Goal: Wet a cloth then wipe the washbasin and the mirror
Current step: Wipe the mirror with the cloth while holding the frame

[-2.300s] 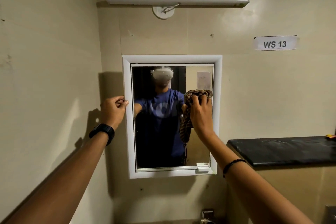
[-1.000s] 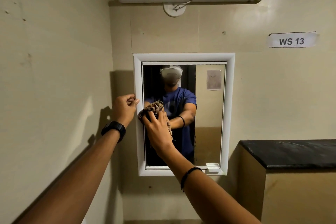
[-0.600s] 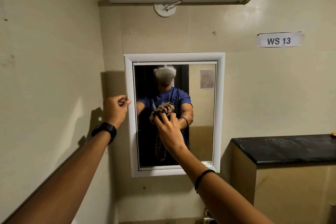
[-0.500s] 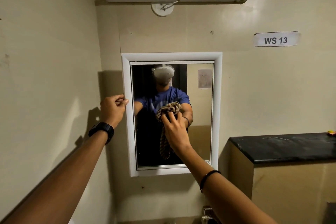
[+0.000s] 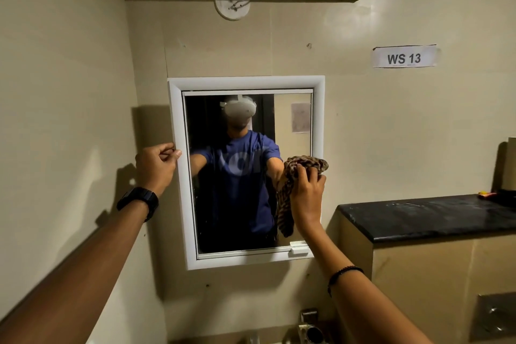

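Cloth: brown-and-tan pattern, bunched into a wad at the top, with a tail hanging down toward the mirror's lower right corner. It sits on the right edge of the mirror glass, and the wad overlaps the white frame on that side. Right hand: fingers curled over the wad and gripping it, palm facing the glass. Left hand: fingers curled into a loose fist, thumb tip touching the frame's outer left edge about mid height; can't tell if it actually grips the frame. Black watch on the left wrist, dark bracelet on the right. Delta vs half a second ago: cloth and right hand were at mid-glass, now at the right edge, roughly the same height. No change at left hand, same spot on the frame. Mirror hangs on a beige wall; black counter is lower right of it.
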